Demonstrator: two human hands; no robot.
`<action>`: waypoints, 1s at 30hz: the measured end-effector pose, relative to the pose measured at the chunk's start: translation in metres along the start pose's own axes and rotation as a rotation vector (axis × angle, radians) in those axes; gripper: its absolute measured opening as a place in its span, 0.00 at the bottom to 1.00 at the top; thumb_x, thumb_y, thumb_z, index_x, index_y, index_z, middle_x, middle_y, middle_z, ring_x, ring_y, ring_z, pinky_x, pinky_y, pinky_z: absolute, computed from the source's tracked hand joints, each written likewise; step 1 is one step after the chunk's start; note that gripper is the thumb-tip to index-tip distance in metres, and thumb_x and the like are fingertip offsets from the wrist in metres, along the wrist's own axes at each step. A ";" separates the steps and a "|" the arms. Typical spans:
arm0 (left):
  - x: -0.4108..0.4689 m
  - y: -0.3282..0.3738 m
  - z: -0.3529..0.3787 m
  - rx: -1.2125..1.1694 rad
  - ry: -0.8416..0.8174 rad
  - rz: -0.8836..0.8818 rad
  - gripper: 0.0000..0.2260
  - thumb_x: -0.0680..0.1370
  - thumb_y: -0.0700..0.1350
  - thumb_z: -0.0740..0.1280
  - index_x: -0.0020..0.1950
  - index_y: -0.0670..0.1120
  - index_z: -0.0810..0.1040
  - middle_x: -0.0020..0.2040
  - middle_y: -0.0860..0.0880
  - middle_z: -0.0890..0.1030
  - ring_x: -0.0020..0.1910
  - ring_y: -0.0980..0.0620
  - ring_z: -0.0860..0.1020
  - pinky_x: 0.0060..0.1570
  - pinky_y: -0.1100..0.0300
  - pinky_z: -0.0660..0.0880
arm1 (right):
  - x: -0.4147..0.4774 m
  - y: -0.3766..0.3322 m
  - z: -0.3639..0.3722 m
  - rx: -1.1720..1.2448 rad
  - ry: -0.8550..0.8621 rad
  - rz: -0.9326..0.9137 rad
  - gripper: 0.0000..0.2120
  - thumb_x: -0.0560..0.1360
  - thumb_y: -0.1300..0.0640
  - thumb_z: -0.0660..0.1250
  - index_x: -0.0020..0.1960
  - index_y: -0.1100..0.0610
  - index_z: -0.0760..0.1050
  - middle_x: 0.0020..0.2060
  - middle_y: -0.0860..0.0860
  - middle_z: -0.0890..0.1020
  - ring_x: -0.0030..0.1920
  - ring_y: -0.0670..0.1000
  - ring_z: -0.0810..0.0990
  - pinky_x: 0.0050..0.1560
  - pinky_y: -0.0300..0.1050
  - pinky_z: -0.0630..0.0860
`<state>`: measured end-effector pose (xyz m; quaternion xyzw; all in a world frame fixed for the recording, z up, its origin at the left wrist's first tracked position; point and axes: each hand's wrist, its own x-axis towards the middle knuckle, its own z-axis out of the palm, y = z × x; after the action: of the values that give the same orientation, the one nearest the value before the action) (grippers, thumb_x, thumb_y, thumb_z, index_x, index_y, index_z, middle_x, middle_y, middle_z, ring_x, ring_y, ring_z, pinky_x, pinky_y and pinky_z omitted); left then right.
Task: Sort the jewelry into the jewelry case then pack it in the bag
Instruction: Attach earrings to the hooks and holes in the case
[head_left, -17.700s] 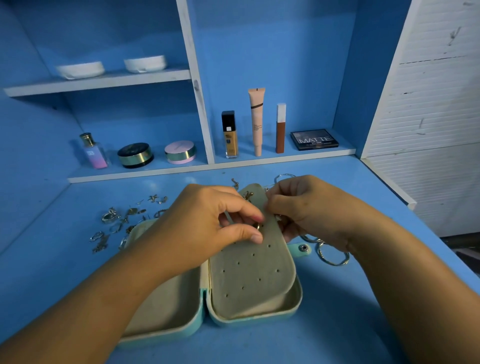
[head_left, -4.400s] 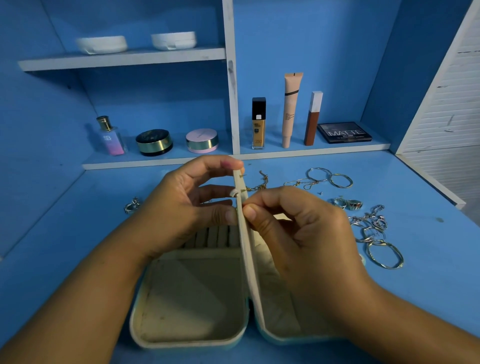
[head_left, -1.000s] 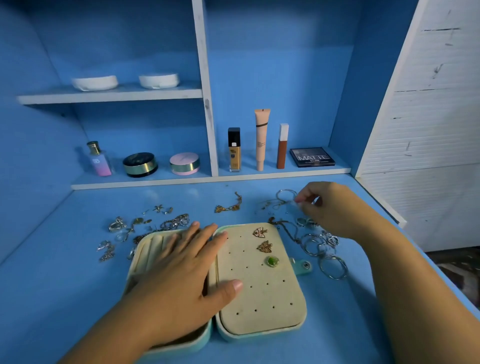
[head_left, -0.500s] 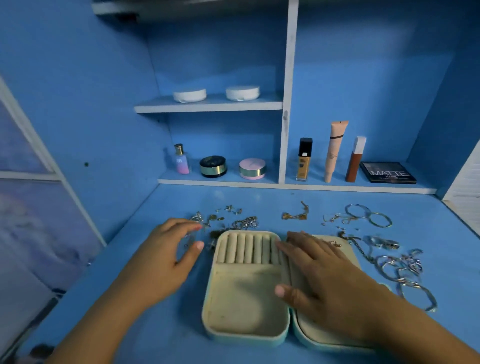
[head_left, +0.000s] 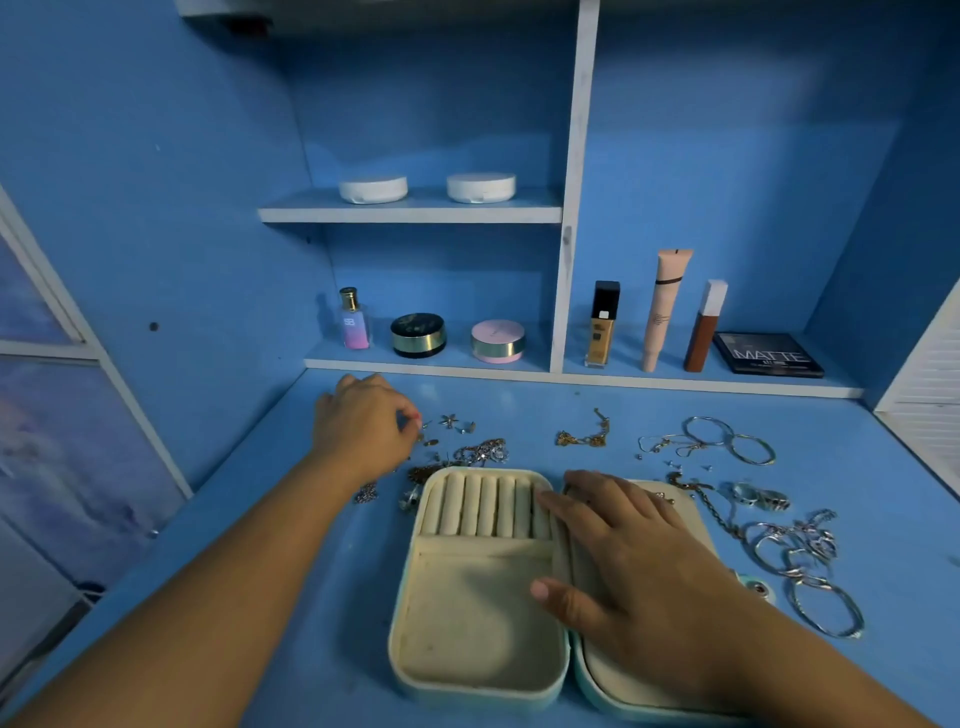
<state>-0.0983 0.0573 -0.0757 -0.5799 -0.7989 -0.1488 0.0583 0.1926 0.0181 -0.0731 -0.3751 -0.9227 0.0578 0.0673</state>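
The jewelry case (head_left: 470, 613) lies open on the blue table, with cream lining and a row of ring rolls (head_left: 483, 504) at the far end of its left half. My right hand (head_left: 634, 561) rests flat on the right half, fingers spread, covering most of the earring panel. My left hand (head_left: 363, 428) is beyond the case's left corner. Its thumb and fingertips are curled together on a small earring among the loose earrings (head_left: 457, 423). A gold chain (head_left: 582, 439) lies behind the case. No bag is in view.
Thin hoops (head_left: 727, 441), rings (head_left: 761, 496) and silver bangles (head_left: 826, 608) are scattered right of the case. A silver chain cluster (head_left: 483, 452) lies by its far left corner. The back shelf holds a perfume bottle (head_left: 355, 326), compacts, tubes and a palette (head_left: 768, 354).
My left hand has reached farther back to the loose earrings and closed its fingertips there. My right hand stays flat on the case's right half.
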 end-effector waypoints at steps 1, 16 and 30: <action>0.000 0.000 0.000 0.002 -0.009 -0.016 0.07 0.77 0.54 0.65 0.49 0.58 0.83 0.55 0.54 0.78 0.59 0.48 0.70 0.58 0.51 0.68 | 0.000 0.001 0.000 0.010 0.001 -0.004 0.37 0.72 0.27 0.44 0.76 0.41 0.42 0.75 0.43 0.48 0.74 0.46 0.45 0.69 0.38 0.40; -0.034 0.073 -0.039 -0.580 0.057 0.113 0.05 0.80 0.45 0.63 0.44 0.50 0.72 0.44 0.53 0.83 0.42 0.56 0.82 0.45 0.53 0.79 | 0.007 0.065 -0.024 0.191 0.177 0.184 0.15 0.79 0.54 0.59 0.64 0.47 0.74 0.58 0.46 0.75 0.56 0.46 0.72 0.58 0.41 0.71; -0.098 0.135 -0.020 -0.368 -0.114 0.597 0.03 0.76 0.48 0.67 0.47 0.57 0.76 0.42 0.60 0.76 0.42 0.62 0.75 0.39 0.70 0.70 | 0.006 0.079 -0.028 0.410 0.094 0.446 0.05 0.76 0.49 0.64 0.43 0.48 0.77 0.32 0.45 0.76 0.33 0.51 0.76 0.32 0.45 0.73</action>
<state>0.0595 0.0002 -0.0594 -0.7959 -0.5561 -0.2339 -0.0507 0.2470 0.0807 -0.0579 -0.5492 -0.7826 0.2389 0.1699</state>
